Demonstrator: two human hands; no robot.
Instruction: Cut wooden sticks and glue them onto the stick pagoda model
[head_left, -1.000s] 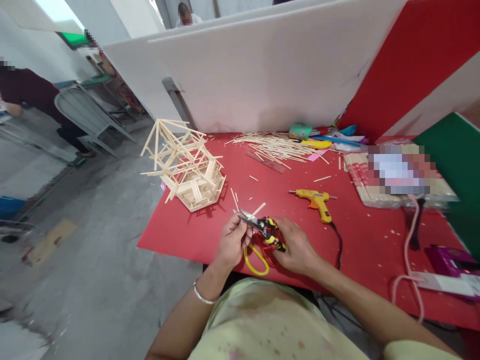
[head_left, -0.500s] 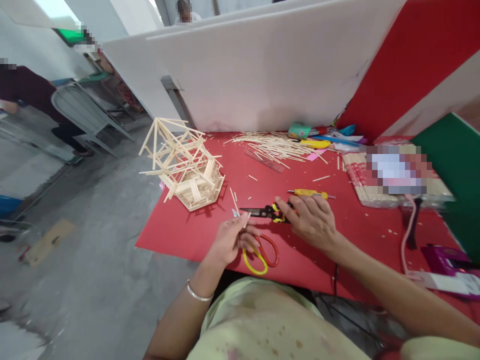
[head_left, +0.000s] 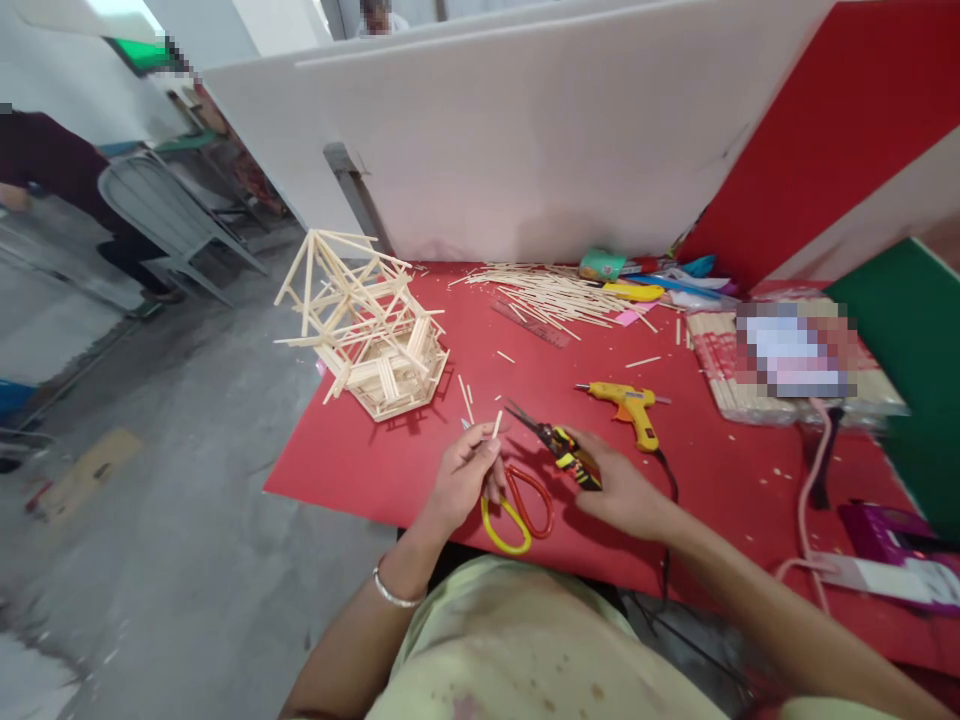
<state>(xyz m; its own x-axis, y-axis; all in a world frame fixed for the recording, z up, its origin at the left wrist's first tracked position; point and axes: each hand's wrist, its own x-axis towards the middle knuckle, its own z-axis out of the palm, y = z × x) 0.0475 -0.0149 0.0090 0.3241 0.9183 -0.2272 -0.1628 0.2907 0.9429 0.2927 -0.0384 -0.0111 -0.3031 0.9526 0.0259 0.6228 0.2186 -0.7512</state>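
Observation:
Between the thumb and fingers of my left hand [head_left: 466, 468] a short wooden stick [head_left: 497, 425] stands nearly upright. My right hand [head_left: 619, 485] is closed round the black and yellow handles of long-nosed pliers [head_left: 559, 445], whose jaws point at the stick and sit just right of it. Scissors [head_left: 531, 505] with one yellow and one red handle lie under my left hand, their blades mostly hidden. A stick framework [head_left: 394, 375] with a hexagonal base stands to the left on the red table. Two loose sticks [head_left: 466, 395] lie beyond my left hand.
A yellow glue gun [head_left: 634, 405] with a black cord lies right of the pliers. Behind are a pile of sticks [head_left: 555, 295], a ruler [head_left: 532, 325] and a green roll [head_left: 600, 264]. Bagged sticks [head_left: 712, 365] lie at right. A white partition [head_left: 525, 150] closes the back.
My right hand has drawn back and turned, with the pliers' jaws now tilted and off the stick. The glue gun has come fully into sight. My left hand has tipped the stick more upright.

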